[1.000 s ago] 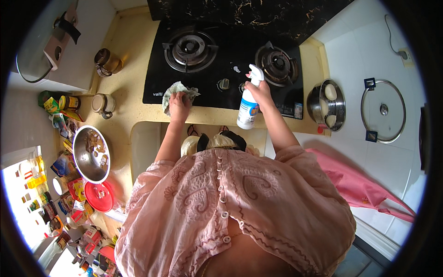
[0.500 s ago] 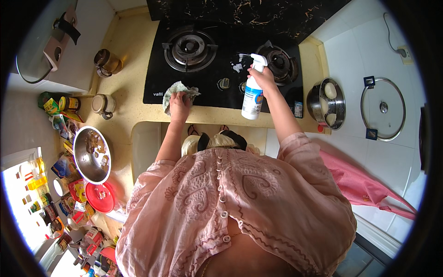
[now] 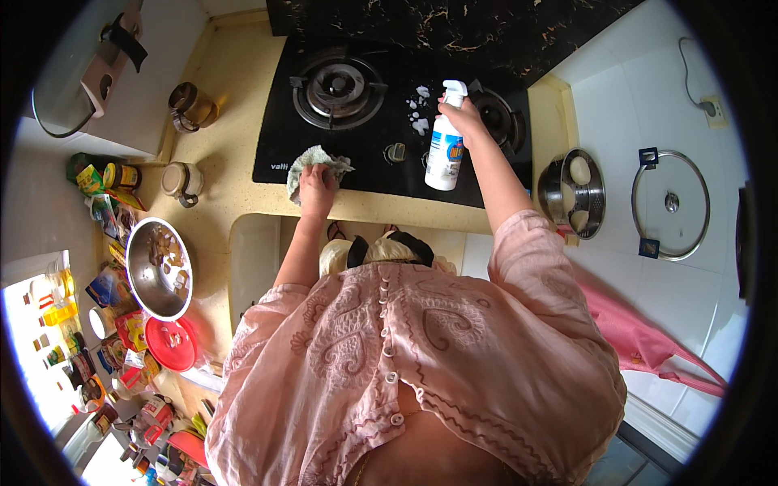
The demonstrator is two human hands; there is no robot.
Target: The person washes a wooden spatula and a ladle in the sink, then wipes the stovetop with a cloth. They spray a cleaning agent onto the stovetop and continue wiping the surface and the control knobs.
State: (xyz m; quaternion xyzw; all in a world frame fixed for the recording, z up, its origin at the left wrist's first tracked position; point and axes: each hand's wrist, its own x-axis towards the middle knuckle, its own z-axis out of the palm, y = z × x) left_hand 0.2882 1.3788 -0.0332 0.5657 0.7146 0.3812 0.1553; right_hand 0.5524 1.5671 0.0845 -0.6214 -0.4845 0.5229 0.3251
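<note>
My right hand (image 3: 460, 117) grips a white spray bottle (image 3: 444, 154) with a blue label by its neck, held upright over the right part of the black gas cooktop (image 3: 365, 150). Patches of white foam (image 3: 420, 125) lie on the glass between the two burners, just left of the bottle. At the cooktop's front left, my left hand (image 3: 317, 185) is closed on a crumpled pale green cloth (image 3: 322, 159) that rests on the glass. The left burner (image 3: 337, 87) is in full view; my right hand and the bottle partly cover the right burner (image 3: 496, 117).
Along the left counter stand a brown glass mug (image 3: 193, 107), a lidded jar (image 3: 181, 183), a steel bowl (image 3: 160, 269) with food bits, a red lid (image 3: 171, 343) and many packets. A steel pot (image 3: 559, 193) sits right of the cooktop; a glass lid (image 3: 671, 202) hangs on the wall.
More white foam has appeared farther back between the burners. The spray bottle has shifted slightly toward the back with my right hand. My left hand has stayed on the cloth.
</note>
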